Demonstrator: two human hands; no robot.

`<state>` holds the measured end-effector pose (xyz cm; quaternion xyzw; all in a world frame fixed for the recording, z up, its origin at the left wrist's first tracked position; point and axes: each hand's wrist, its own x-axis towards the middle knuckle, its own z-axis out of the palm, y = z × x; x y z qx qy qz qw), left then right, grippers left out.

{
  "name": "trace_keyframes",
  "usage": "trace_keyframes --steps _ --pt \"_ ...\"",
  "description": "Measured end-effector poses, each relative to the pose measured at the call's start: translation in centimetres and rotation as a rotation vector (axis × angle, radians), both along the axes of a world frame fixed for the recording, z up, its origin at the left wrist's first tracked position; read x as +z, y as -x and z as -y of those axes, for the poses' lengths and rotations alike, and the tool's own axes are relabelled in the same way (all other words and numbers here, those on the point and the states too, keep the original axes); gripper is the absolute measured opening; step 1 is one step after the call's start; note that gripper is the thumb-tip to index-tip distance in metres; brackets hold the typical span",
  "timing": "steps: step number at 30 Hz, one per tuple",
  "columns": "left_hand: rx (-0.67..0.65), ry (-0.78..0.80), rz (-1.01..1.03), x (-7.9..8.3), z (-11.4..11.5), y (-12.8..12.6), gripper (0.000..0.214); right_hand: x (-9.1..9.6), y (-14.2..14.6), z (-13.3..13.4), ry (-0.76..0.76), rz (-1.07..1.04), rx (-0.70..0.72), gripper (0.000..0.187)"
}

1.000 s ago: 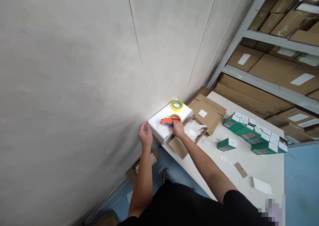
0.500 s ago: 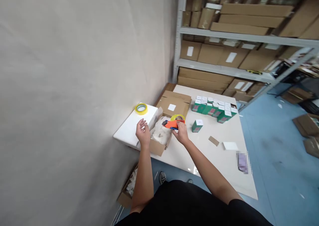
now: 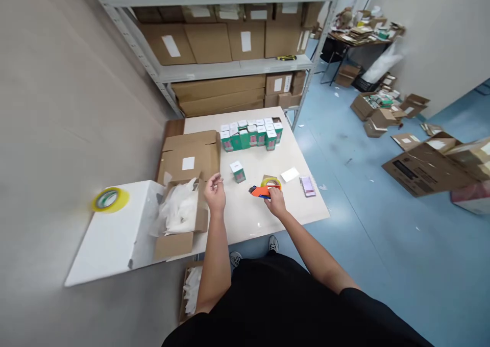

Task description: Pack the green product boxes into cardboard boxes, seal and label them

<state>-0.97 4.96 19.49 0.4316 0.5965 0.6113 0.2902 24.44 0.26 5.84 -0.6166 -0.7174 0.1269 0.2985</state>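
My right hand (image 3: 276,204) is wrapped round the handle of an orange tape dispenser (image 3: 260,191) fitted with a yellow-edged roll of tape, held above the table. Left of it, my left hand (image 3: 215,196) is raised with loosely bent fingers apart and nothing in them. Beside that hand stands an open cardboard box (image 3: 202,206) filled with crumpled white packing material (image 3: 179,209). A single green-and-white small box (image 3: 238,172) sits just beyond, between my two hands.
Rows of green-and-white boxes (image 3: 248,135) stand at the table's back. Flattened cardboard (image 3: 187,150) lies behind the open box. A tape roll (image 3: 109,199) rests on a white block (image 3: 111,234) at left. A white card (image 3: 290,175) and a pixelated item (image 3: 307,186) lie right. Shelving (image 3: 229,69) rises behind.
My view has swung to the right. Both hands have shifted right relative to the table, the dispenser moving off from over the open box. The right hand still holds it.
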Motion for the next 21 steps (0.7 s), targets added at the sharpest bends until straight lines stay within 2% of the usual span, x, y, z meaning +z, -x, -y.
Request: trace_keyframes --steps 3,6,9,12,16,21 --pt "-0.129 0.038 -0.007 -0.5 0.1 -3.8 0.03 -2.7 -4.4 1.8 0.128 0.014 -0.101 0.019" --pt "-0.237 0.089 -0.036 -0.7 0.8 -6.4 0.03 -5.0 -8.3 3.4 0.276 0.003 -0.192 0.021" --pt "-0.304 0.156 -0.073 -0.9 1.7 -7.6 0.03 -7.1 -11.5 4.6 0.475 -0.014 -0.309 0.025" --pt "-0.367 0.219 -0.095 -1.0 2.4 -7.5 0.03 -8.7 -13.6 5.5 0.627 -0.002 -0.418 0.031" --pt "-0.375 0.256 -0.108 -1.0 2.9 -6.7 0.031 -9.7 -14.9 6.1 0.802 0.059 -0.465 0.039" --pt "-0.367 0.253 -0.086 -0.7 2.4 -7.6 0.033 -9.0 -15.6 6.1 0.888 0.066 -0.507 0.037"
